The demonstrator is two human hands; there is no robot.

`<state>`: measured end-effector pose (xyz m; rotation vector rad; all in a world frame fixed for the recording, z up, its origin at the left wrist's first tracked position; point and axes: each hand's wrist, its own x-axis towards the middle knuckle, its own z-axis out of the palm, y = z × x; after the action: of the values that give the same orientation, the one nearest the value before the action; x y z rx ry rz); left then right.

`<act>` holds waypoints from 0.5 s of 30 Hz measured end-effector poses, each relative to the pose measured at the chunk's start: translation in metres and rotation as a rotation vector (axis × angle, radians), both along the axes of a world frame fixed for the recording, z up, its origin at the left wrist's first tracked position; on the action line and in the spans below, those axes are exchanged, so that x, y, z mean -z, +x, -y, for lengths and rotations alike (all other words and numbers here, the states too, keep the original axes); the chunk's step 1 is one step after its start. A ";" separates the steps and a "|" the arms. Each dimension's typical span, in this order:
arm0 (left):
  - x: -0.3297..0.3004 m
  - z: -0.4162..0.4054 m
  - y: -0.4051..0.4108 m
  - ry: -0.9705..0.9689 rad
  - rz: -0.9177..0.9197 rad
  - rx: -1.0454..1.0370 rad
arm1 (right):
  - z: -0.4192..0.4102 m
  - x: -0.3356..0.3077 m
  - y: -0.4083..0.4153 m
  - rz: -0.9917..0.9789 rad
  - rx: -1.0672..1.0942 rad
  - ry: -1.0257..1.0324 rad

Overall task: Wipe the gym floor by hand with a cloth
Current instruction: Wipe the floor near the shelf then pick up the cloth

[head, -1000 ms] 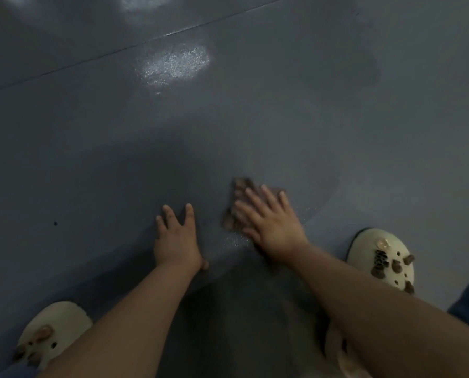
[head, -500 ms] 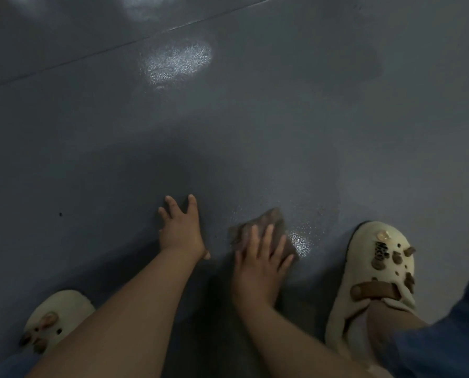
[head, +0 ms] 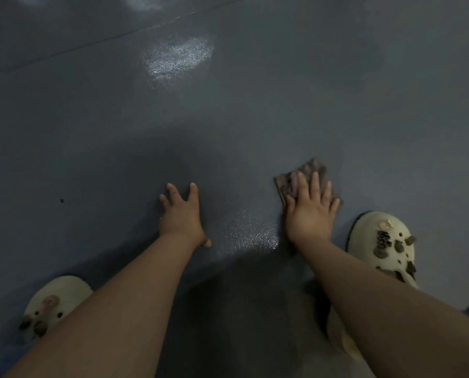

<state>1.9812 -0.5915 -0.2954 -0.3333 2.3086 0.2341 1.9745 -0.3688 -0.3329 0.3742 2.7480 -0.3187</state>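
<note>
We judged the cloth [head: 307, 177] to be light, limp and probably damp, the kind of thing that bunches and folds under a sideways push unless it is held flat; its ridged surface showed wrinkles just ahead of the fingertips. It lay on the grey floor [head: 91, 132], pinned under our right hand [head: 311, 214], with only its far edge and left corner showing beyond the fingers. The best hold, as we saw it, was no pinch at all but a broad flat press through its middle, so that the whole patch dragged evenly.

That was how the right hand sat: palm down, fingers spread a little and laid straight out over the cloth, closed around nothing, simply bearing on it. We could not tell how much cloth was tucked under the palm. Just to the outside of that hand stood our right shoe [head: 383, 241], near but apart from the cloth's edge.

Our left hand [head: 181, 216] was flat on the bare floor, well apart from the cloth on the inner side, fingers splayed and thumb turned back, holding nothing; we read it as a prop for our weight. Between the two hands a wet, glinting patch [head: 252, 233] lay just inside the right wrist. Our left shoe [head: 53, 304] sat far back behind the left forearm. The slick sheen suggested the cloth would glide easily, and the propping hand might slip
</note>
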 end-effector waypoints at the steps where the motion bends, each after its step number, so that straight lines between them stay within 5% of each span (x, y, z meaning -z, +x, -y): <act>1: 0.000 0.000 0.000 -0.003 -0.006 0.000 | 0.003 0.002 0.011 0.012 0.090 -0.004; 4: 0.001 -0.001 0.002 -0.004 -0.017 -0.011 | 0.027 0.003 0.055 -0.013 0.201 0.017; 9: 0.001 -0.002 0.002 0.003 -0.024 -0.019 | 0.038 0.003 0.071 0.070 -0.138 0.028; 15: 0.003 -0.002 0.000 0.037 -0.016 -0.057 | 0.015 -0.003 -0.003 0.069 -0.308 -0.023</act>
<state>1.9809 -0.5898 -0.2988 -0.3801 2.3091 0.3085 1.9712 -0.3834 -0.3304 -0.0449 2.6774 -0.2511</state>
